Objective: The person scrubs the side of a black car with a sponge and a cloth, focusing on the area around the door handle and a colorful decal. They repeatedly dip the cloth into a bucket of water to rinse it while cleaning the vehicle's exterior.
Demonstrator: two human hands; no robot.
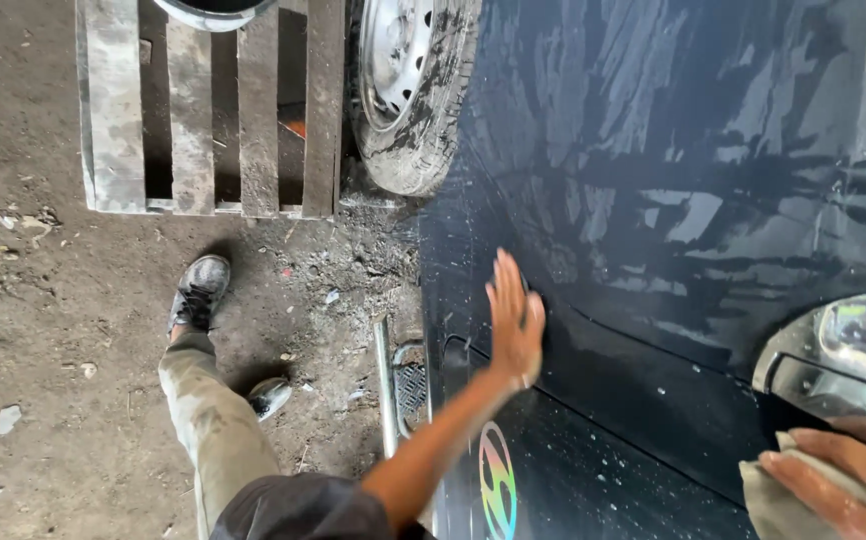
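Down at the lower right, a crumpled beige cloth [788, 500] is gripped by the right hand [848, 470], the fingers curled over its top and pressing it against the wet dark-blue car body panel [673, 200], just below the chrome-edged headlamp [853, 350]. The grip is closed on the fabric; only part of the hand is seen, as it is cut by the frame edge. The left hand [515, 320] is laid flat on the same panel further left, fingers straight and slightly spread, palm against the paint, nothing being held; its grip is wide. The bare forearm is stretched up from the bottom of the view. Beneath that arm, a round multicoloured emblem [498, 495] is seen on the panel, and water streaks and droplets are spread across the paint. Beside the panel's lower edge, a metal step with a grid tread [405, 385] is set near the ground. Above it, a muddy black tyre with a silver steel wheel [408, 80] is visible, next to a grey slatted concrete drain cover [208, 110]. On the dirt floor [53, 300] to the left, a leg in dusty khaki trousers [213, 420] and a worn grey shoe [198, 290] are seen.
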